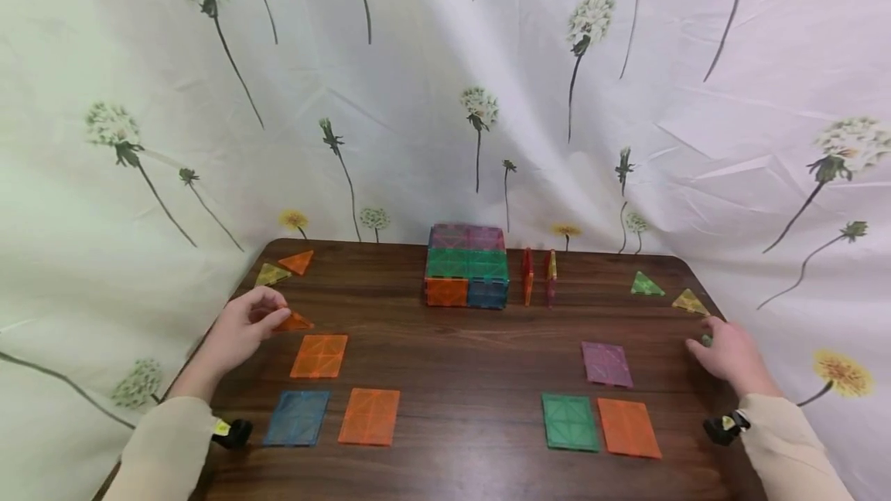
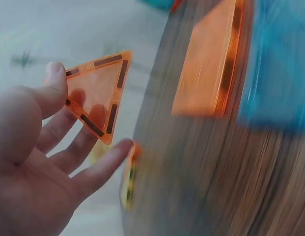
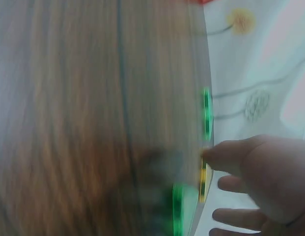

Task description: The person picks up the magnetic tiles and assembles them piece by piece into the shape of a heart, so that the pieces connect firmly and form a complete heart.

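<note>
Over the table's [image 1: 452,377] left side, my left hand [image 1: 240,327] pinches an orange triangle [image 1: 295,322]; right hand [image 1: 731,350], fingers loose, is beside a green triangle [image 3: 189,209]. Likely pickup step; next probably needs a right-hand pinch.

left arm [image 1: 163,439]: extended forward from lower left | left hand [image 1: 240,323]: palm side seen in left wrist view, thumb [image 2: 54,91] and fingers pinching, lowest finger [image 2: 103,168] stretched out apart | right arm [image 1: 786,439]: extended forward from lower right | right hand [image 1: 733,350]: fingers [image 3: 235,219] loosely extended, gaps between them | hands: well apart, opposite sides
</note>
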Motion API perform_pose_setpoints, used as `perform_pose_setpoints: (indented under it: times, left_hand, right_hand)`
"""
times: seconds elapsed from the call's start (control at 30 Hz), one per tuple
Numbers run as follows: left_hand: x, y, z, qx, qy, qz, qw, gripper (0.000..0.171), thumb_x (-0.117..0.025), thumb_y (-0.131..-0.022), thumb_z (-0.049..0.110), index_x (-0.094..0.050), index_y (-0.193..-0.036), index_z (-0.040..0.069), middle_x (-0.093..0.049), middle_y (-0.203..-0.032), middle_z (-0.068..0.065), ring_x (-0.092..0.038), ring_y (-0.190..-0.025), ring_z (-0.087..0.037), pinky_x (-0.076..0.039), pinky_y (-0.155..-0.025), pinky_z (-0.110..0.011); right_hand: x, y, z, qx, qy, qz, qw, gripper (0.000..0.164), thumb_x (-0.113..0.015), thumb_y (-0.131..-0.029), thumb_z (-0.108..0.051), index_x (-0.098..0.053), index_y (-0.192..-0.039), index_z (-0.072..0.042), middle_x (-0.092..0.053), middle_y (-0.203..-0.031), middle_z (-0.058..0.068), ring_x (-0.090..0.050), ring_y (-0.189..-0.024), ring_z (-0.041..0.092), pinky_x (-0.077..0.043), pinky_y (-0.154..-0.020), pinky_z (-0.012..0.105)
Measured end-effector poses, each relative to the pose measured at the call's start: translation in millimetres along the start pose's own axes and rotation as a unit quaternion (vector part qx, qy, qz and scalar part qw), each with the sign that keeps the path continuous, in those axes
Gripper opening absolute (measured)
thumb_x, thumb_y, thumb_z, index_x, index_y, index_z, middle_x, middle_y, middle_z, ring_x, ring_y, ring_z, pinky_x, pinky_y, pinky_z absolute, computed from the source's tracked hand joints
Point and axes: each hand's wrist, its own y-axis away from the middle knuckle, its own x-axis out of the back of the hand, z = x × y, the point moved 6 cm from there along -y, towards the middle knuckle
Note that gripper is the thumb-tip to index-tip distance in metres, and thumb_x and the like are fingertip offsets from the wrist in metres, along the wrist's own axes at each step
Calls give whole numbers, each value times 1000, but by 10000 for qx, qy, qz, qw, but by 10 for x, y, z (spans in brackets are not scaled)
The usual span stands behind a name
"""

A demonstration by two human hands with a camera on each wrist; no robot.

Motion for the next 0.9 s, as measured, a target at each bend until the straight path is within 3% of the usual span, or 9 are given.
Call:
perform_pose_setpoints:
  times: [0.13, 0.3, 0.43, 0.7, 0.8, 0.9]
  left_hand:
    - [-234, -50, 269, -324, 194, -42, 9993, 5, -71, -102, 12, -67, -103, 10, -70, -94, -5, -66, -79, -17, -54, -65, -28]
    - [-544, -123, 541, -331, 490, -528, 9969, 6, -72, -101, 15, -69, -105, 11, -72, -99, -1, -70, -91, -17, -57, -75, -28]
    - [-793, -190, 720, -422, 694, -837, 9932, 7, -72, -101, 15, -69, -106, 12, -72, -100, -1, -68, -92, -15, -58, -76, -30]
    - [-1266, -262, 982, -572, 944, -1306, 9853, 7, -74, -100, 14, -70, -105, 16, -70, -99, 2, -68, -93, -18, -58, -81, -32]
    - [-1391, -270, 1062, -629, 963, -1425, 9831, 8, -74, -100, 13, -69, -104, 17, -69, -98, 3, -68, -93, -18, -58, -83, -34]
    - [-1484, -271, 1121, -718, 968, -1470, 9818, 8, -74, -99, 13, -68, -103, 17, -69, -97, 4, -67, -92, -17, -58, -83, -34]
  right_hand:
    - [-9, 118, 168, 19, 234, -447, 9987, 59, -72, -97, -23, -52, -125, 25, -58, -113, 46, -55, -103, 62, -48, -84, 67]
    - [-12, 180, 238, 66, 273, -711, 9971, 58, -71, -98, -22, -51, -126, 24, -60, -106, 42, -61, -90, 50, -50, -75, 59]
    - [4, 189, 243, 214, 226, -559, 9979, 55, -76, -95, -19, -54, -122, 24, -62, -102, 39, -61, -85, 43, -49, -72, 57]
    - [23, 209, 241, 155, 222, -369, 9990, 66, -87, -84, -21, -56, -123, 22, -61, -105, 40, -57, -96, 54, -48, -80, 64]
    - [52, 207, 196, 347, 225, -100, 9991, 57, -88, -81, -17, -61, -117, 19, -64, -102, 38, -56, -96, 56, -47, -82, 66]
    - [106, 195, 108, 577, 131, 174, 9981, 38, -85, -84, -10, -68, -107, 15, -68, -97, 34, -60, -91, 55, -48, -81, 66]
